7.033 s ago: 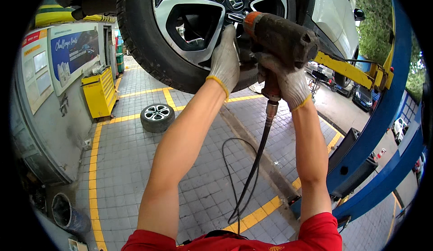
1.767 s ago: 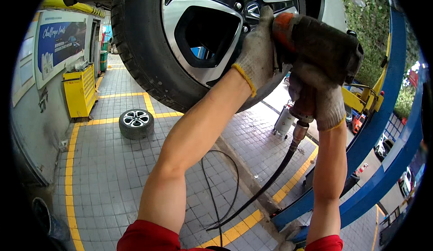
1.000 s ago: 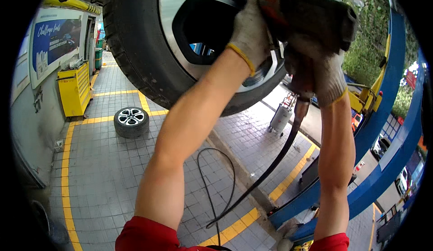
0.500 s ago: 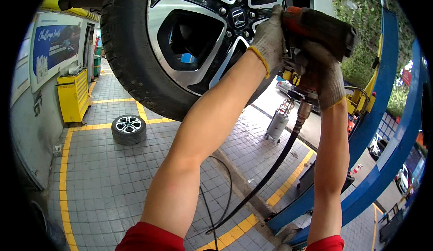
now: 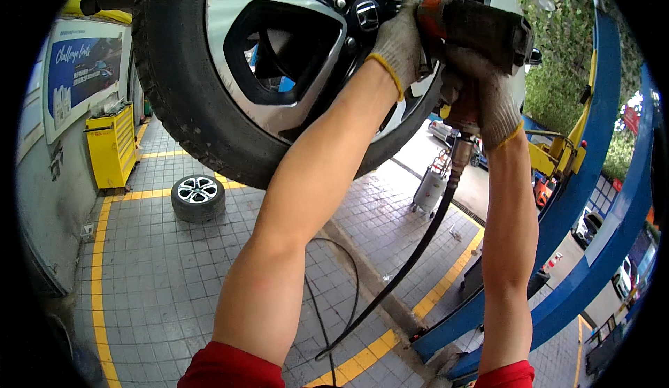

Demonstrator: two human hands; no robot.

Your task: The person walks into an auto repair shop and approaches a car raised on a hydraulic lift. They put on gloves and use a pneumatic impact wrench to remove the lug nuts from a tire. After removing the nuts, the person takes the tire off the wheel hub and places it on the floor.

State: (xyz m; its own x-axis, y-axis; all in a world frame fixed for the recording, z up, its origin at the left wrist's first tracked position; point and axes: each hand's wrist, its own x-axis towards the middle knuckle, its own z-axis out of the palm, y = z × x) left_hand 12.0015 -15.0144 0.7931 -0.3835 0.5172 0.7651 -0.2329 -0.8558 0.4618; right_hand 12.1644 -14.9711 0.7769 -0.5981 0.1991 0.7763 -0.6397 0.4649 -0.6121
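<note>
A raised car wheel [image 5: 171,74] with a black tyre and silver-and-black spokes fills the upper middle. An orange-and-black air impact wrench [image 5: 484,32] stands at the right of its hub, nose toward the lug nuts. My right hand [image 5: 491,102], in a knitted glove with a yellow cuff, is closed round the wrench's handle. Likewise gloved, my left hand [image 5: 398,39] is closed about the wrench's front end, close to the hub. It hides the wrench's tip, so contact with a nut cannot be made out. A black air hose [image 5: 425,241] hangs from the handle.
Another wheel [image 5: 198,200] lies flat on the tiled floor at left. Behind it stands a yellow tool cabinet [image 5: 111,147] by the wall. Blue lift posts [image 5: 568,200] rise at right. A grey wheeled tank [image 5: 428,189] stands farther back, and the hose loops over the floor.
The wheel looks nearer and larger. Both hands and the impact wrench have shifted slightly left and up in the view, with the grip unchanged.
</note>
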